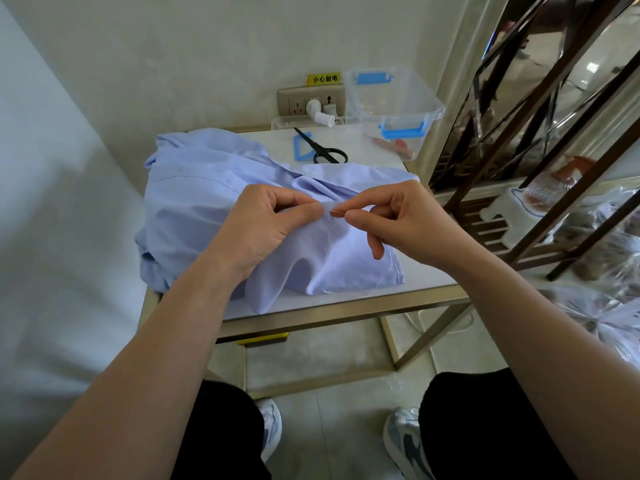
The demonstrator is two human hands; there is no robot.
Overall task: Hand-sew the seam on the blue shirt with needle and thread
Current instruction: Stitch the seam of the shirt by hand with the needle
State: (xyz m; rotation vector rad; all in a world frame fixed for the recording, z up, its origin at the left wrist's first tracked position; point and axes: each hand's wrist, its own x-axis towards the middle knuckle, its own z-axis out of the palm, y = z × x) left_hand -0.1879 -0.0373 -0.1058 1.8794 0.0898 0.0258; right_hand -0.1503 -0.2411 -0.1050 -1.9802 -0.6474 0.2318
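Heaped blue shirt [194, 209] overhangs counter [426, 275] near edge; left hand [266, 226] pinches its fold, right hand [398, 220] pinches needle [337, 212] beside it. Black scissors [323, 148] near far edge, clear box [394, 102] at far right corner.

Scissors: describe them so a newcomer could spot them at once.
Find the small white-topped table against the wall, with the blue shirt heaped on it. Behind the shirt, below the wall socket, lie the scissors, left of the clear box. They are the only black thing there, blades resting across a blue plastic piece.
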